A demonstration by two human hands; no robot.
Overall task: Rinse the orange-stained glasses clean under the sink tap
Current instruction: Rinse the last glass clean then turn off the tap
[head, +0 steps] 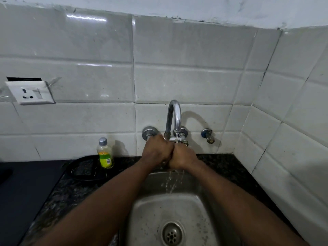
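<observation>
left hand [157,150], right hand [182,157], grip contents hidden

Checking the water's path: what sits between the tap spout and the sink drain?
In the head view, the left hand and right hand, pressed together in the stream; below them, bare sink basin.

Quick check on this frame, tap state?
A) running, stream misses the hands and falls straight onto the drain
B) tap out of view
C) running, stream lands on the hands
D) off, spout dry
C: a thin stream leaves the tap and lands on the right hand, which is pressed against the left hand; water spills from under them into the sink.
</observation>
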